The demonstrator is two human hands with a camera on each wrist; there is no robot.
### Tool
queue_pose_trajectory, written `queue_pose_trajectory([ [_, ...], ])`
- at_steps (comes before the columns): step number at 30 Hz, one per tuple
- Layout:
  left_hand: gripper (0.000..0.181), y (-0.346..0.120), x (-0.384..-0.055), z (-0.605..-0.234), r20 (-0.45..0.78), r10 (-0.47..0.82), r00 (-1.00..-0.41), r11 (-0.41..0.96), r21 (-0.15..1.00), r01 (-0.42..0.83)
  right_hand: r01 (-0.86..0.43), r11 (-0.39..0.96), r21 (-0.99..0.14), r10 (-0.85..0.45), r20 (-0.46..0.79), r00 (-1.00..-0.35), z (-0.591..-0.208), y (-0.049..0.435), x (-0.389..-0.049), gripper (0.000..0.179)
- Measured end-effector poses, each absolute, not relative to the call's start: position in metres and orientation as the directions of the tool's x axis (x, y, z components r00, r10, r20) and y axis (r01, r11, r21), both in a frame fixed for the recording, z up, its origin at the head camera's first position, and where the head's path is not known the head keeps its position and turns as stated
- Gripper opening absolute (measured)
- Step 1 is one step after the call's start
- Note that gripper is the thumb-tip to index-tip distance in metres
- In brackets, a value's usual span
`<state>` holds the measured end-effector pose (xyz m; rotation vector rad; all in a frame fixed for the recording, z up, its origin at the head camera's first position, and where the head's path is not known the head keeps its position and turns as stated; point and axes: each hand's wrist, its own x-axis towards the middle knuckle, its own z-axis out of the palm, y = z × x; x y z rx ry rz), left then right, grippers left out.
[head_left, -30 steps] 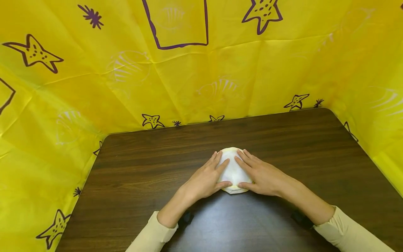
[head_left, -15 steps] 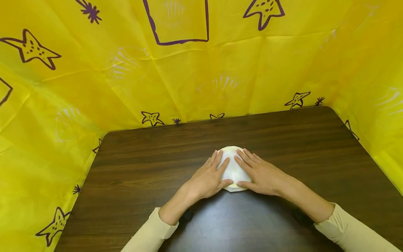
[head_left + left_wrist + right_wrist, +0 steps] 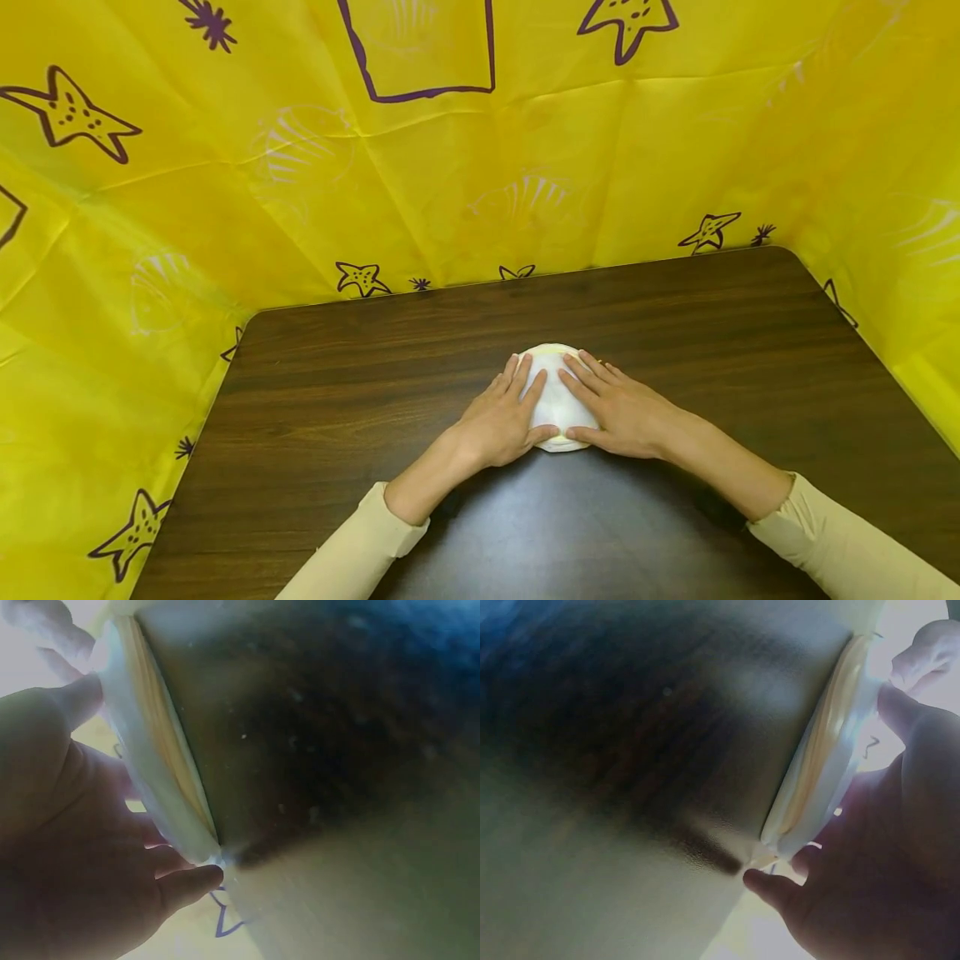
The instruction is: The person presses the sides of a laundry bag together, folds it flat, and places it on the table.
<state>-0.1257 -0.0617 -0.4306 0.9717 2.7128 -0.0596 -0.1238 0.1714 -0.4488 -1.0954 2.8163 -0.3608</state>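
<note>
On the brown table lies a rounded white thing (image 3: 557, 400) with pale yellow along its far and near edges; its kind is unclear. My left hand (image 3: 498, 421) rests on its left side, fingers fairly straight and spread, thumb at the near edge. Mirroring it, my right hand (image 3: 626, 412) lies over the right side, with the two thumb tips close together. Seen side-on in the left wrist view, the white thing (image 3: 146, 757) has cream-yellow layers between white ones. The right wrist view shows the same layered edge beside the right hand (image 3: 885, 847). Both hands hide its sides.
The dark wood-grain table (image 3: 360, 383) has rounded far corners. A yellow sheet (image 3: 450, 192) printed with starfish and shells hangs along the back and both sides of it.
Both hands stay on the white thing, almost in place. Its near edge looks a little flatter and rounder than before. The head view has tilted slightly.
</note>
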Motion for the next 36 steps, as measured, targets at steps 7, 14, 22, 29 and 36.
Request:
queue_pose_trajectory([
  [7,0.081,-0.0579,-0.1222,-0.433,-0.286,0.59,-0.755,0.785,-0.016,0.619,-0.654,0.717,-0.242,-0.676,-0.011,-0.737,-0.4497,0.1718,-0.1202,0.081],
  [14,0.081,-0.0538,-0.1216,-0.4326,-0.314,0.558,-0.768,0.792,-0.072,0.606,-0.649,0.726,-0.226,-0.669,-0.018,-0.743,-0.4504,0.1702,-0.1192,0.082],
  [22,0.081,-0.0536,-0.1219,-0.4324,-0.327,0.55,-0.769,0.786,-0.11,0.609,-0.649,0.731,-0.211,-0.668,-0.023,-0.744,-0.4503,0.17,-0.1204,0.082],
  [29,0.081,-0.0568,-0.1205,-0.4351,-0.281,0.585,-0.761,0.781,-0.057,0.622,-0.646,0.738,-0.195,-0.662,-0.021,-0.749,-0.4492,0.1706,-0.1178,0.081],
  [36,0.078,-0.0632,-0.121,-0.4306,-0.164,0.636,-0.754,0.765,-0.001,0.644,-0.656,0.726,-0.206,-0.667,0.023,-0.745,-0.4462,0.1737,-0.1165,0.082],
])
